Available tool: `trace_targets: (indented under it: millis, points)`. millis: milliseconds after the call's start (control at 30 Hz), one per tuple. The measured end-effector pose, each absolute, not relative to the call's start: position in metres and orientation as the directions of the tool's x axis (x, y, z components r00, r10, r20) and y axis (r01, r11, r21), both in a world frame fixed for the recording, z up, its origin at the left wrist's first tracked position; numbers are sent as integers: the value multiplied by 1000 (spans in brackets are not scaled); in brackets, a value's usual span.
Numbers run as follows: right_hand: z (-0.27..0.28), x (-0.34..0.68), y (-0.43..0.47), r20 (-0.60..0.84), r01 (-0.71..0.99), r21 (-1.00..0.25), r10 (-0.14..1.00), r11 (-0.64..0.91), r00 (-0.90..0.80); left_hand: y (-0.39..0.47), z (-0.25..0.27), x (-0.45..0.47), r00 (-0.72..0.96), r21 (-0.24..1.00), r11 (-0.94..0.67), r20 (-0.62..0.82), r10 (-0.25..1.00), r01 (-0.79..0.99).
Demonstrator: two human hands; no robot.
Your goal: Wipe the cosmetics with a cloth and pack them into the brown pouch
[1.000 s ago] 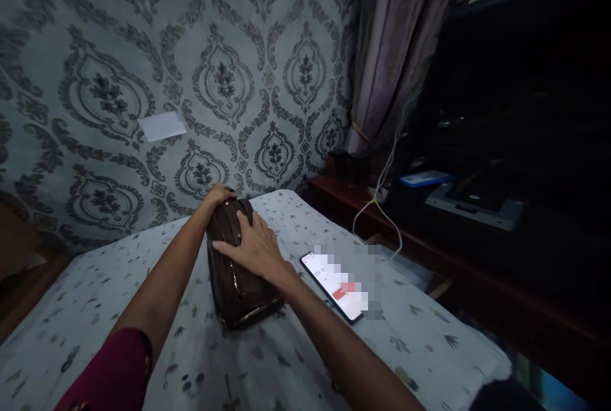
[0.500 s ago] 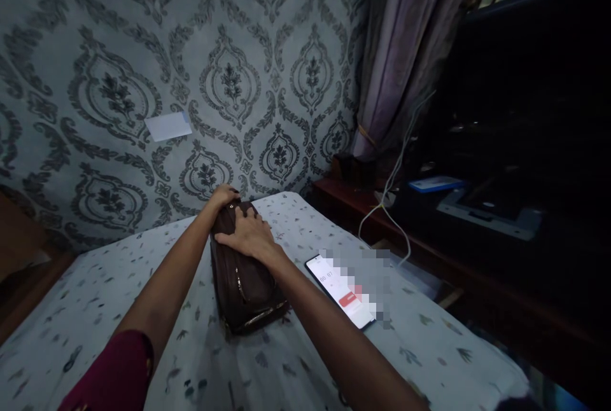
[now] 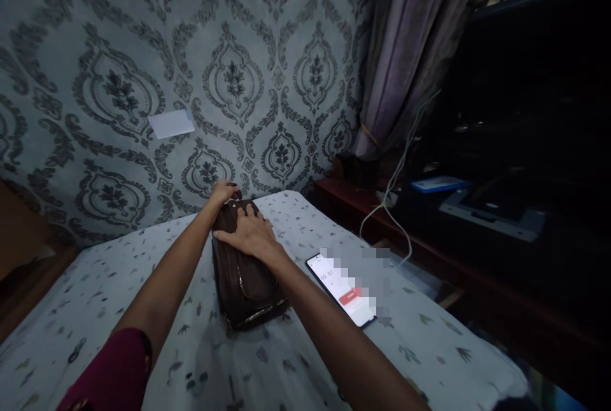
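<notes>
A brown leather bag (image 3: 229, 274) with gold-coloured zips lies flat on the patterned white sheet (image 3: 157, 264). At its far end, my left hand (image 3: 224, 192) is closed on a short dark strap; part of the fingers is hidden. My right hand (image 3: 249, 233) rests flat on the upper part of the bag, fingers spread and thumb pointing left. Right of the bag, a phone (image 3: 341, 290) with a lit screen lies on the sheet, partly covered by blurred blocks.
Behind the bed stands a patterned wall (image 3: 233, 80) bearing a white card (image 3: 172, 125). To the right are a purple curtain (image 3: 389, 80), a white cable (image 3: 397, 172), a reddish-brown wooden ledge (image 3: 337, 191) and a blue-edged flat object (image 3: 439, 184). A brown box (image 3: 21, 229) is at left.
My left hand has risen slightly at the bag's far end, and a loop of the strap now shows beside its fingers. My right hand stays on the bag. The view has shifted a little.
</notes>
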State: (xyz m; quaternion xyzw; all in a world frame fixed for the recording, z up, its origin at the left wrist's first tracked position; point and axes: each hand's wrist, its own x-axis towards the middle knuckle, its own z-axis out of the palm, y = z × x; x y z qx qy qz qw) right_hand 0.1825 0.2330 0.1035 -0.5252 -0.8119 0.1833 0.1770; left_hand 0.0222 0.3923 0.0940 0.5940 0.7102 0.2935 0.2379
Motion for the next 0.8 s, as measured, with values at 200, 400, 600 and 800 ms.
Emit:
trace_targets:
  millis: [200, 400, 600, 800]
  points:
    - [105, 183, 230, 95, 794, -479, 921, 375, -378, 385, 99, 23, -154, 712, 101, 10, 988, 695]
    - [106, 183, 230, 82, 800, -478, 925, 364, -372, 369, 108, 4, -129, 672, 107, -17, 991, 733]
    - [105, 185, 229, 100, 790, -477, 916, 386, -388, 355, 104, -10, -171, 582, 145, -11, 985, 800]
    - [105, 184, 230, 96, 798, -463, 917, 386, -387, 356, 99, -13, -191, 517, 111, 104, 976, 849]
